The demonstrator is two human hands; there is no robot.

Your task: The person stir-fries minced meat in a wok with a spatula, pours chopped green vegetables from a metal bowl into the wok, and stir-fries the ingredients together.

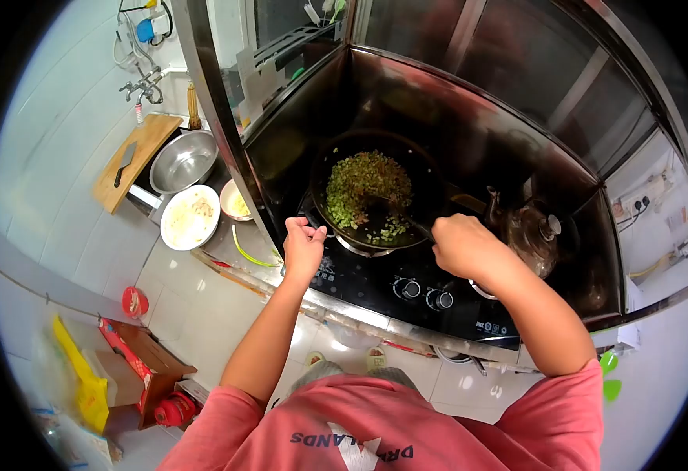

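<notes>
A dark wok (422, 169) sits on the black gas stove, with chopped green vegetables and small brownish bits (367, 184) spread inside it. My right hand (465, 245) is closed around the handle of a dark spatula (416, 225), whose far end dips into the food. Beside the wok's lower left edge, my left hand (304, 245) is closed with its fingers curled and pressed together. Whether it grips part of the wok or something else is hidden.
A metal kettle (534, 235) stands right of the wok. Stove knobs (410, 289) face me. On the left are a steel basin (184, 161), a white bowl (190, 218), a smaller bowl (238, 201), and a cutting board (144, 149) with a knife (125, 163).
</notes>
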